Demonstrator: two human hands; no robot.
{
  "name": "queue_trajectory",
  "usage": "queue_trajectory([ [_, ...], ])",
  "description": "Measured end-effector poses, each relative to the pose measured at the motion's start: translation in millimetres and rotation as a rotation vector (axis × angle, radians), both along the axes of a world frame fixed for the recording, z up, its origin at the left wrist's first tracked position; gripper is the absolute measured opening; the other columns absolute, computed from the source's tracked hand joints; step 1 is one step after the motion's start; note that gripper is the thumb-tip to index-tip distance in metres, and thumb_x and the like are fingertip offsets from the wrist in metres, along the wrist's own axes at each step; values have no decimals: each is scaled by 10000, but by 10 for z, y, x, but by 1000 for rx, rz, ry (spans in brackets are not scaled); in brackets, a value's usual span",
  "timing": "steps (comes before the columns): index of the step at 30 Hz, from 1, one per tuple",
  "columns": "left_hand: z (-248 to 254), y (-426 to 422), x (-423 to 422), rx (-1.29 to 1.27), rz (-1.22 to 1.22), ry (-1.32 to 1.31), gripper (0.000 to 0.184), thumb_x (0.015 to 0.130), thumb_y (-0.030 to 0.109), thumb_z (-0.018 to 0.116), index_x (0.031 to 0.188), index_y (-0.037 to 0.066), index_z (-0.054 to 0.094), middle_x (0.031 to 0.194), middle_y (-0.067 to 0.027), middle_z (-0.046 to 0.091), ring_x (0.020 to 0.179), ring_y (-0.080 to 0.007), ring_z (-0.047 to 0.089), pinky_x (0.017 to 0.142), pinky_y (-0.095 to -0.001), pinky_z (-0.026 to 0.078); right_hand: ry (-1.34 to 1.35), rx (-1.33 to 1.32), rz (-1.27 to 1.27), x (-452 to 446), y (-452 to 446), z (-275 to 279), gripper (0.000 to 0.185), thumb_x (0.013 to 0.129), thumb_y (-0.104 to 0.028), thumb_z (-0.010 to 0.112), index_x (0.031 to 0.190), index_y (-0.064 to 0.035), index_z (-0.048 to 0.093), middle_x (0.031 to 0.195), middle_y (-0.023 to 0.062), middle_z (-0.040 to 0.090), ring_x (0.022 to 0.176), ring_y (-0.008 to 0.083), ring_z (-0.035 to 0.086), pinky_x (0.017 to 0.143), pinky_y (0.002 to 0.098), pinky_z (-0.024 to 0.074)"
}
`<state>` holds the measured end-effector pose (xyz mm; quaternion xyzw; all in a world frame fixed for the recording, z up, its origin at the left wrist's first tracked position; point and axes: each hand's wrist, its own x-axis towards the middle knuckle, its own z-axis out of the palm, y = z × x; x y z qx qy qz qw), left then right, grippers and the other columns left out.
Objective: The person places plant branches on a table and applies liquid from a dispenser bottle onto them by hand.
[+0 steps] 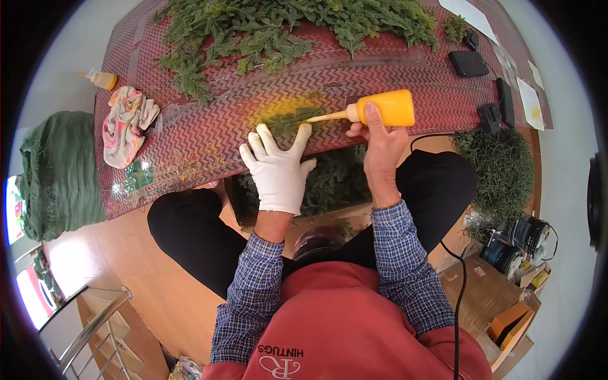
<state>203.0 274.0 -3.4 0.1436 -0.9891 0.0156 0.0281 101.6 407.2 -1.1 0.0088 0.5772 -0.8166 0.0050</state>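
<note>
A small green artificial fir sprig (286, 121) lies on the table's patterned red cover, with yellow staining around it. My left hand (278, 174), in a white glove, has its fingers spread, and the fingertips touch the sprig's near side. My bare right hand (380, 142) grips a yellow squeeze bottle (394, 108), tilted nearly flat. Its long thin nozzle (328, 116) points left, and the tip is at the sprig's right end. Whether anything is flowing from the tip is too small to tell.
Green fir branches (266, 38) are heaped along the table's far side. A crumpled cloth (128, 126) and a second squeeze bottle (101, 79) lie at left. Black devices with cables (468, 64) sit at right. Below the table edge, a box holds more greenery (335, 180).
</note>
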Motion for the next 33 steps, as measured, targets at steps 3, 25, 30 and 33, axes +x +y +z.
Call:
queue_trajectory([
  [3, -3, 0, -2, -5, 5, -3, 695, 767, 492, 687, 1398, 393, 412, 1357, -339, 401, 1250, -460, 408, 1039, -577, 268, 10, 16, -30, -59, 86, 18, 219, 938, -161, 609, 990, 51, 595, 867, 134, 666, 615, 135, 613, 539, 279, 573],
  [25, 2, -4, -2, 46, 8, -41, 682, 796, 469, 671, 1412, 392, 388, 1397, -348, 357, 1284, -490, 357, 1069, -601, 207, 13, 49, -27, -1, 6, 18, 202, 937, -140, 609, 1004, 49, 586, 871, 128, 653, 630, 145, 616, 540, 286, 581],
  [30, 9, -13, -2, 54, 5, -31, 686, 790, 456, 682, 1408, 389, 391, 1395, -345, 361, 1283, -489, 359, 1066, -602, 214, 30, 34, -60, -42, 64, 48, 193, 928, -125, 621, 984, 58, 597, 865, 127, 657, 606, 137, 610, 525, 276, 570],
  [33, 9, -5, -4, 52, 1, -32, 686, 790, 452, 684, 1407, 388, 392, 1396, -346, 360, 1284, -488, 358, 1065, -602, 216, 25, 8, -84, -79, 95, 6, 187, 926, -117, 624, 977, 61, 601, 859, 129, 660, 596, 135, 610, 513, 273, 565],
])
